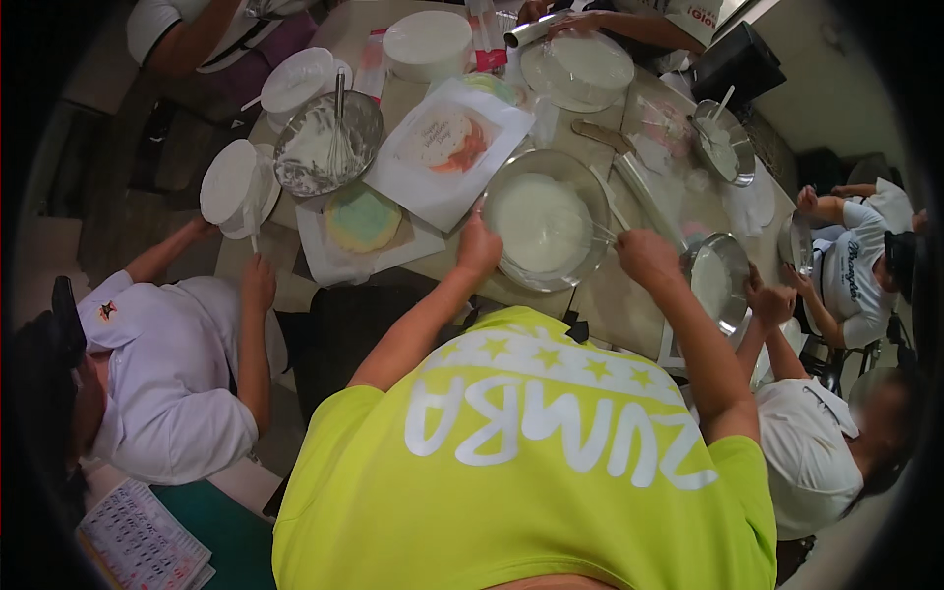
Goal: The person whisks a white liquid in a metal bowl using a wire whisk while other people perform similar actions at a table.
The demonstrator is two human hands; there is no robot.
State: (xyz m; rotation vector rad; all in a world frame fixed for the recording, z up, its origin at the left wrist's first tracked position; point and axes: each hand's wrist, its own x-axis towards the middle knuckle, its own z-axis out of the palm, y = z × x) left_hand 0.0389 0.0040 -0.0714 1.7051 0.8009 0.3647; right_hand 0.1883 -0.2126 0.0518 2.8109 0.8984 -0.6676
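Observation:
A stainless steel mixing bowl (546, 164) stands on the table before me, with smooth white cream (535, 221) in it. My left hand (479, 243) grips the bowl's left rim. In my right hand (649, 258) is the handle of a wire whisk (603, 233), whose wires reach over the right rim into the cream. The whisk's far end is hard to make out in the cream. A printed sheet with a cake picture (450, 144) lies just beyond my left hand, close to the bowl.
To the left are a cream-smeared bowl with a whisk (324, 151), a pastel round (363, 217) on paper and a white cake (234, 181) a person is smoothing. A foil-like roll (649, 199) lies right. Another person's bowl (712, 284) is near my right arm. Wrapped cakes (428, 44) stand farther back.

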